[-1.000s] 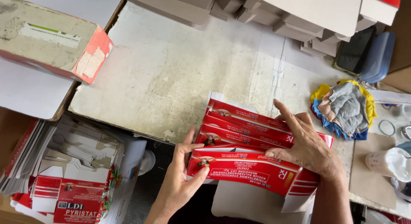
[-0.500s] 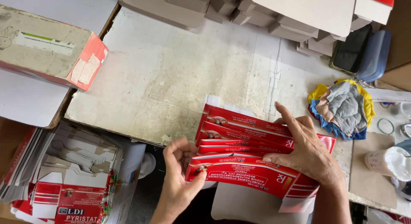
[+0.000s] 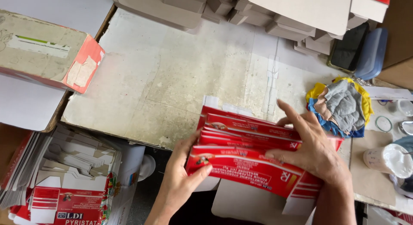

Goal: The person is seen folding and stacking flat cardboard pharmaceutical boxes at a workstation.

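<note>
A fanned stack of flat red cartons (image 3: 245,134) with white print lies at the near edge of a worn white tabletop (image 3: 180,79). My left hand (image 3: 180,177) grips the stack's left end, thumb over the front carton. My right hand (image 3: 312,147) presses flat on the stack's right side, fingers spread across the top cartons. The lowest carton's white flaps stick out beneath my right wrist.
A bin of more flat red-and-white cartons (image 3: 64,182) sits lower left. A worn cardboard box with a red end (image 3: 47,53) rests at left. Folded grey cartons (image 3: 241,10) pile along the far edge. Crumpled colourful cloth (image 3: 340,104), a dark phone (image 3: 348,46) and a white tape roll (image 3: 387,158) lie right.
My left hand has shifted its hold on the stack's left end, thumb now over the front carton. The stack is fanned slightly more, and my right hand stays pressed on it.
</note>
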